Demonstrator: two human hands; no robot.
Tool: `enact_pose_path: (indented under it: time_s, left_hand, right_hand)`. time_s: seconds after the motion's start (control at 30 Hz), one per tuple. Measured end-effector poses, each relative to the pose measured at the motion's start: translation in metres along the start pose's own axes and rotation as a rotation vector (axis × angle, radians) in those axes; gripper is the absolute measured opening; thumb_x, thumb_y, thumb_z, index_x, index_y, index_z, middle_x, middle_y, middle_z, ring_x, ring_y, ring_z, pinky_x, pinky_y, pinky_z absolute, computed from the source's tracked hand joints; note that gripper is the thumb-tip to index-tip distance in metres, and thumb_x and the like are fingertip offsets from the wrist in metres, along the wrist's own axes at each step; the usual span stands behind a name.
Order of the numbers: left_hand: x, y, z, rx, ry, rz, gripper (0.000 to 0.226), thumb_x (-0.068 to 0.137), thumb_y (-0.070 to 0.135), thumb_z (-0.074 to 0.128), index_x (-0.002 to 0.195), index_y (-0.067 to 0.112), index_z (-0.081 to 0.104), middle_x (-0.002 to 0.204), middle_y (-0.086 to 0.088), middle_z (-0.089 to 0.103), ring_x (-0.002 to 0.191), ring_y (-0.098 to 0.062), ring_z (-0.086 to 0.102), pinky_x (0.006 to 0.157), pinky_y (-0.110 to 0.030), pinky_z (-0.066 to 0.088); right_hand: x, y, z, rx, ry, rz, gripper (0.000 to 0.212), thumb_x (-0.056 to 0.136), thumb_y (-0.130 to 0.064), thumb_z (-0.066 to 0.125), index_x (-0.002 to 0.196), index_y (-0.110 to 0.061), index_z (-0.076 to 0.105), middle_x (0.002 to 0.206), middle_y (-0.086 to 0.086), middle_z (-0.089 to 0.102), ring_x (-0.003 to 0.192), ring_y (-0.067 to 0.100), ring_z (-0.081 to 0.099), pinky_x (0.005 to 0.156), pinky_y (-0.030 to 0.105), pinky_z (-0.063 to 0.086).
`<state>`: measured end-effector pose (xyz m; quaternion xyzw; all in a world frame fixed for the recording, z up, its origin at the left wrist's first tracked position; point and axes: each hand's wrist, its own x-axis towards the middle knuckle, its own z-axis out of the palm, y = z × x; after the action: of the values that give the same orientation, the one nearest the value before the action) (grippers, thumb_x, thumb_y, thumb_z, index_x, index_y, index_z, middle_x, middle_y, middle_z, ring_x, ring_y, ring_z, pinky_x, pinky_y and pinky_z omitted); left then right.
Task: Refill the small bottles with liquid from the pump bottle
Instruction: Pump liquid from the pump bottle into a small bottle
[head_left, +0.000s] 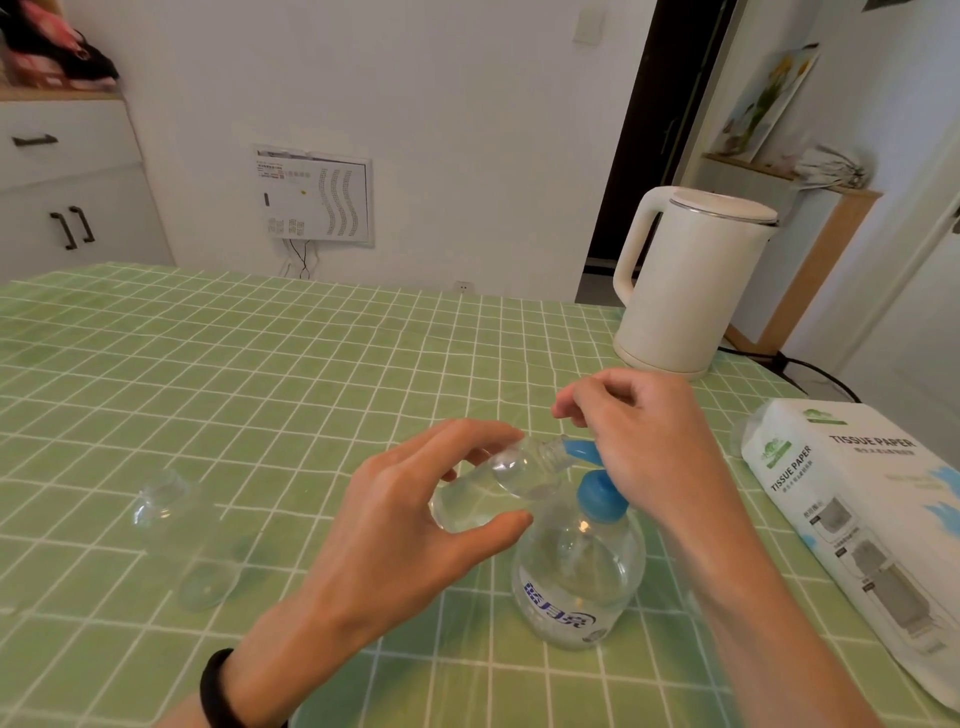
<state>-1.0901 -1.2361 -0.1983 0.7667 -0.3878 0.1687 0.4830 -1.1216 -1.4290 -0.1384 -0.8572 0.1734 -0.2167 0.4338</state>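
Note:
A clear pump bottle (576, 587) with a blue pump head (600, 496) and blue lettering stands on the table near me. My left hand (415, 530) holds a small clear bottle (498, 483) tilted, its open neck right at the blue spout (582, 451). My right hand (644, 436) rests on top of the pump head, fingers curled, and hides part of it. Another small clear bottle (166, 506) stands to the left, with a clear cap (205, 584) lying on the cloth in front of it.
A green checked cloth (311, 374) covers the table. A white electric kettle (685, 280) stands at the far right with its cord trailing off. A pack of tissue paper (862, 525) lies along the right edge.

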Motion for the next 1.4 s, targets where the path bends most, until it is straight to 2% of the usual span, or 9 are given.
enact_pose_path:
  time_s: [0.23,0.43,0.53,0.77,0.9,1.0,1.13,1.3,1.4]
  left_hand:
    - [-0.0017,0.0022,0.0000,0.020,-0.025,-0.009,0.047,0.079,0.042,0.080,0.123,0.030,0.070,0.111,0.022,0.074,0.102,-0.001,0.070,0.080,-0.024,0.054]
    - [-0.0010,0.0023,-0.0002,0.016,-0.011,-0.008,0.048,0.079,0.042,0.080,0.124,0.030,0.069,0.112,0.023,0.074,0.103,0.000,0.070,0.080,-0.025,0.055]
    - [-0.0004,0.0017,-0.0003,0.014,-0.012,-0.007,0.048,0.079,0.041,0.080,0.124,0.030,0.070,0.112,0.023,0.074,0.102,0.000,0.070,0.079,-0.025,0.055]
    - [-0.0015,0.0013,-0.0004,0.021,-0.024,-0.008,0.047,0.079,0.038,0.082,0.123,0.028,0.070,0.112,0.021,0.074,0.102,-0.002,0.070,0.080,-0.023,0.054]
    - [-0.0009,0.0016,-0.0006,0.016,-0.013,-0.003,0.047,0.079,0.040,0.082,0.124,0.030,0.069,0.112,0.023,0.074,0.102,-0.001,0.070,0.079,-0.023,0.055]
    - [-0.0004,0.0011,-0.0013,0.010,0.000,0.000,0.047,0.079,0.039,0.082,0.123,0.032,0.068,0.112,0.024,0.073,0.101,0.000,0.070,0.079,-0.025,0.055]
    - [0.0007,0.0001,-0.0013,0.009,-0.002,-0.003,0.047,0.079,0.040,0.081,0.123,0.029,0.069,0.112,0.022,0.074,0.101,-0.001,0.071,0.078,-0.026,0.056]
    - [-0.0003,0.0007,-0.0022,0.024,-0.025,-0.020,0.048,0.079,0.040,0.081,0.124,0.028,0.071,0.112,0.020,0.074,0.102,-0.002,0.070,0.080,-0.025,0.055]
    - [-0.0001,0.0015,-0.0017,0.024,-0.023,-0.019,0.048,0.079,0.039,0.083,0.124,0.028,0.071,0.112,0.020,0.074,0.102,-0.002,0.070,0.080,-0.025,0.055]
  right_hand:
    - [-0.0018,0.0009,0.0007,-0.024,-0.017,0.036,0.028,0.096,-0.024,0.062,0.074,-0.021,0.079,0.080,-0.001,0.079,0.083,0.018,0.073,0.073,0.028,0.055]
    - [-0.0032,-0.0007,-0.0018,-0.053,0.040,-0.062,0.030,0.096,-0.027,0.057,0.081,-0.011,0.077,0.077,0.012,0.074,0.059,0.020,0.058,0.046,0.015,0.041]
    - [-0.0014,-0.0005,-0.0006,-0.023,0.019,-0.029,0.028,0.097,-0.027,0.059,0.079,-0.016,0.078,0.081,0.003,0.079,0.084,0.015,0.067,0.056,0.017,0.046]
    - [-0.0032,0.0026,0.0015,-0.018,-0.010,0.021,0.025,0.096,-0.025,0.063,0.078,-0.016,0.079,0.084,0.002,0.079,0.088,0.018,0.072,0.065,0.021,0.049]
    - [-0.0039,0.0018,-0.0001,-0.004,0.041,-0.026,0.030,0.096,-0.026,0.058,0.083,-0.007,0.077,0.068,0.006,0.072,0.062,0.022,0.061,0.046,0.015,0.037]
    - [-0.0041,0.0023,-0.0007,-0.035,0.060,-0.073,0.031,0.096,-0.025,0.057,0.083,-0.004,0.075,0.053,0.008,0.054,0.044,0.009,0.039,0.043,0.017,0.035]
    - [-0.0015,0.0027,0.0008,-0.055,0.006,-0.064,0.031,0.098,-0.025,0.057,0.081,-0.010,0.077,0.073,0.010,0.073,0.052,0.015,0.051,0.046,0.017,0.037]
    - [-0.0026,0.0027,0.0021,-0.036,-0.032,0.012,0.030,0.099,-0.025,0.059,0.077,-0.021,0.079,0.081,-0.002,0.080,0.084,0.015,0.073,0.072,0.024,0.053]
    - [-0.0041,0.0008,0.0011,-0.034,-0.003,-0.010,0.031,0.099,-0.026,0.057,0.077,-0.017,0.078,0.083,0.004,0.079,0.083,0.019,0.071,0.065,0.025,0.050]
